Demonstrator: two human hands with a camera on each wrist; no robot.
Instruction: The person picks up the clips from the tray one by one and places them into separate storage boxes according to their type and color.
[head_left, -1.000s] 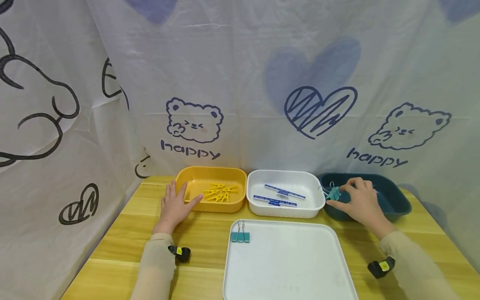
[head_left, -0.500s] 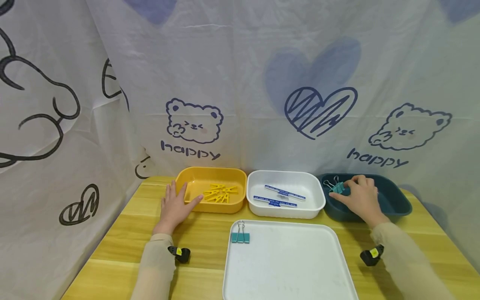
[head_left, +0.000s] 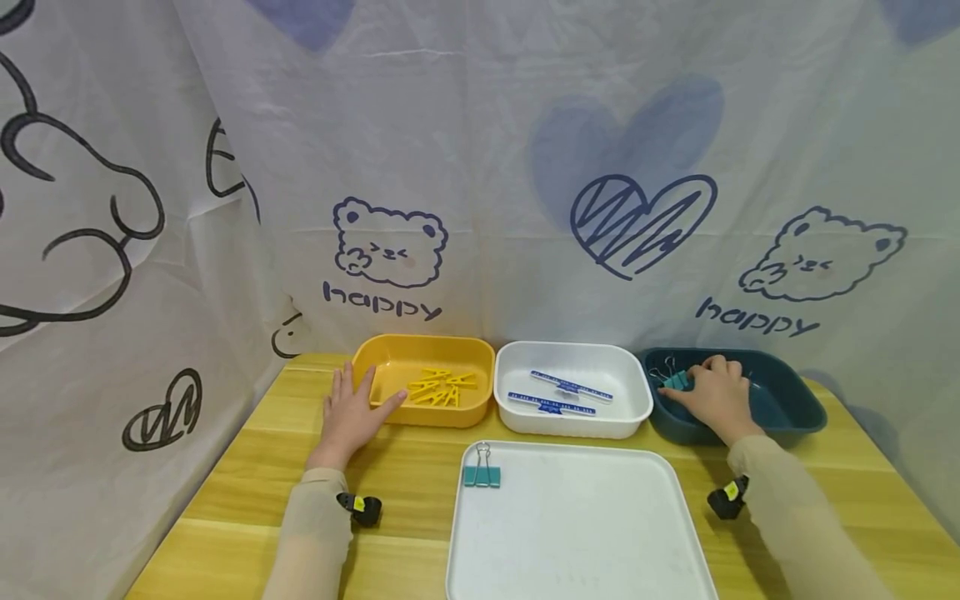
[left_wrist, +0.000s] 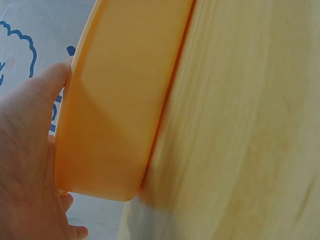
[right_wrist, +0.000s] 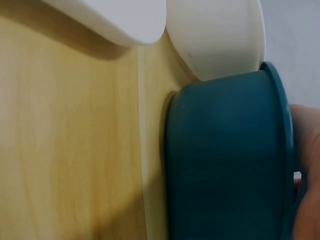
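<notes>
In the head view my right hand (head_left: pixel 718 398) reaches into the dark teal bin (head_left: pixel 787 396). Its thumb and fingers pinch a turquoise binder clip (head_left: pixel 677 381), whose wire handles point up and to the left. The right wrist view shows that hand (right_wrist: pixel 307 150) at the bin's rim, with the clip hidden behind the wall. My left hand (head_left: pixel 354 419) rests with spread fingers at the left end of the yellow bin (head_left: pixel 420 415), which holds several yellow clothespins (head_left: pixel 442 386). Another turquoise binder clip (head_left: pixel 482 476) lies at the back left of the white tray (head_left: pixel 577 525).
Between the two coloured bins stands a white bin (head_left: pixel 573 427) with two blue-and-white clips shaped like long bars (head_left: pixel 551 404). All three bins line the back of the wooden table (head_left: pixel 397 550), before a printed curtain (head_left: pixel 510 275). The white tray lies in front of them.
My right hand has carried the binder clip from the left rim of the teal bin rightward and down into it. My left hand has stayed in place.
</notes>
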